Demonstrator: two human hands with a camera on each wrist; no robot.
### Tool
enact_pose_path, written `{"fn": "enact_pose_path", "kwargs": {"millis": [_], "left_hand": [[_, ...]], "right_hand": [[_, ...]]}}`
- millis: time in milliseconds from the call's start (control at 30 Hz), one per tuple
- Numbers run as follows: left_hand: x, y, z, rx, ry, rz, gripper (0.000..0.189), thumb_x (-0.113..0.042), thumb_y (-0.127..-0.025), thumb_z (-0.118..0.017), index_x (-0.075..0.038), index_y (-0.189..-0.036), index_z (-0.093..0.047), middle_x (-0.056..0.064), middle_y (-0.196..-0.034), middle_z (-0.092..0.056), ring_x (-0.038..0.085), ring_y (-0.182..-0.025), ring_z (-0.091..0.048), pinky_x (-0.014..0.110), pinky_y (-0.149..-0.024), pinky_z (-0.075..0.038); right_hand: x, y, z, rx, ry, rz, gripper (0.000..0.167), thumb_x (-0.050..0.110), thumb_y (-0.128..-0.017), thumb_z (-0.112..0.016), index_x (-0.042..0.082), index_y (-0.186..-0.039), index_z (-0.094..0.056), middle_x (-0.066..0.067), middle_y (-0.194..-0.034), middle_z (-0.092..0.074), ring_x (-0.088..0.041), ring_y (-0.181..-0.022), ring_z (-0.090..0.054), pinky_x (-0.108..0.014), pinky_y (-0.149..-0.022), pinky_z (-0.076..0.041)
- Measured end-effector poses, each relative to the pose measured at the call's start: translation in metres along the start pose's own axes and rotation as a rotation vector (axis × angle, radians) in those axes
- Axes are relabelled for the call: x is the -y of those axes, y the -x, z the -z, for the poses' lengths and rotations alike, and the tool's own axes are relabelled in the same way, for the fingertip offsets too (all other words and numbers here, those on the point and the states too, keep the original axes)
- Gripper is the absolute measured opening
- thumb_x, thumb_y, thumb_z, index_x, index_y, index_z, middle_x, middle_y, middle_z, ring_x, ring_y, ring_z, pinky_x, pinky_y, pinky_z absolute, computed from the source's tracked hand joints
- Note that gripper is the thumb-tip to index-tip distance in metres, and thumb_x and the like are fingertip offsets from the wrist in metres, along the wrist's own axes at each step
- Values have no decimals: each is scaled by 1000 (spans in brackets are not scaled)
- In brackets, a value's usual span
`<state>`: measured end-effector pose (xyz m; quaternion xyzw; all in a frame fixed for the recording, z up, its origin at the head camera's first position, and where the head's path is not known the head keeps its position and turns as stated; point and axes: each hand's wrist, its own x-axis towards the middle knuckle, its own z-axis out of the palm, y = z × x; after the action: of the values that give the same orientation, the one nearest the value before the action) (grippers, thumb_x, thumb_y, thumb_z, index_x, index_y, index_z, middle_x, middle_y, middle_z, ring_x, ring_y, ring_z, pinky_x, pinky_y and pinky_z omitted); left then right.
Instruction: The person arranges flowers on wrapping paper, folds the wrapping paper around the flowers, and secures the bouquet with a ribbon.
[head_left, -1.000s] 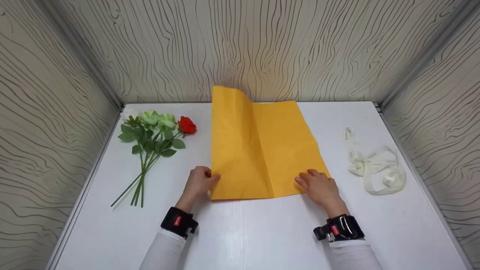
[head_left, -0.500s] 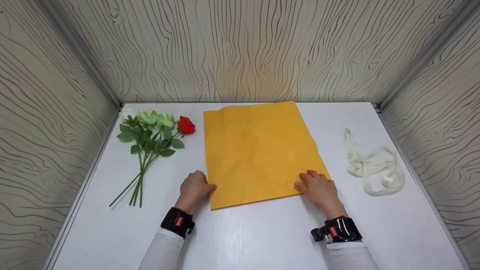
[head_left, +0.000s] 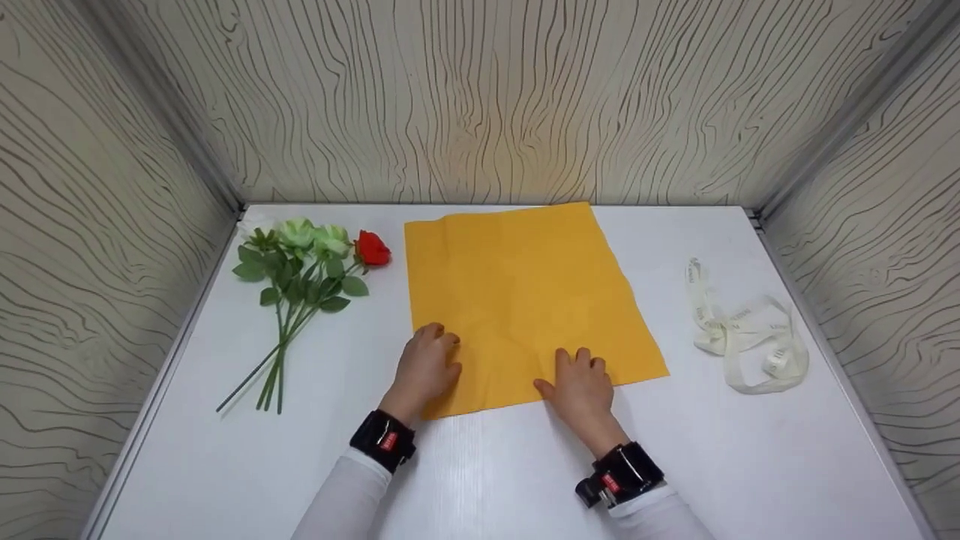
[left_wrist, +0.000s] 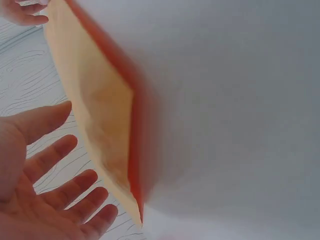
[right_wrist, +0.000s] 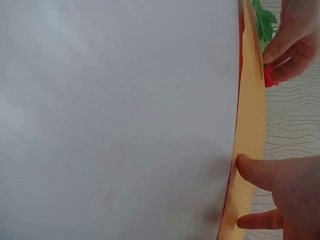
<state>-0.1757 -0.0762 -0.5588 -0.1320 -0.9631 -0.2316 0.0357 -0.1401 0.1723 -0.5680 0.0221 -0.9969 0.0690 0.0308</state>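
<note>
A yellow-orange sheet of paper (head_left: 517, 285) lies spread out in the middle of the table, faintly creased. My left hand (head_left: 426, 366) is over its front left part, with fingers spread and loosely bent. In the left wrist view the left hand (left_wrist: 35, 195) shows separated fingers and nothing between them. At the front edge, right of centre, my right hand (head_left: 583, 390) has its fingertips on the paper. The right wrist view shows the right hand's thumb (right_wrist: 255, 170) at the paper's edge, not curled round it. That edge bulges slightly up in the left wrist view.
Left of the paper lie several stemmed flowers: a red rose (head_left: 373, 248), pale green blooms (head_left: 331, 241) and a white one (head_left: 256, 227). A cream printed ribbon (head_left: 757, 330) lies loosely looped at the right. Patterned panels (head_left: 480, 97) enclose the white table (head_left: 480, 480).
The raised left flap of paper has come down flat. My left hand has let go of the left edge and moved right over the sheet; my right hand has slid left along the front edge.
</note>
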Motion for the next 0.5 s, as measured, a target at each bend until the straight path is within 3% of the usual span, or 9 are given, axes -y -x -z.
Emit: {"fn": "enact_pose_path", "kwargs": {"millis": [267, 500], "left_hand": [[13, 1, -6, 16, -55, 1, 34, -23, -75, -68, -11, -107, -62, 12, -118, -46, 28, -110, -41, 41, -91, -36], [26, 3, -3, 55, -62, 32, 45, -31, -79, -66, -13, -119, -56, 15, -128, -40, 30, -118, -35, 42, -97, -30]], "right_hand": [[-34, -6, 0, 51, -104, 100, 61, 47, -70, -70, 10, -117, -56, -18, -112, -47, -37, -100, -42, -49, -73, -40], [-50, -7, 3, 111, -142, 117, 60, 43, -70, -71, 16, -121, -55, -13, -117, -47, -34, -105, -40, -52, -79, -36]]}}
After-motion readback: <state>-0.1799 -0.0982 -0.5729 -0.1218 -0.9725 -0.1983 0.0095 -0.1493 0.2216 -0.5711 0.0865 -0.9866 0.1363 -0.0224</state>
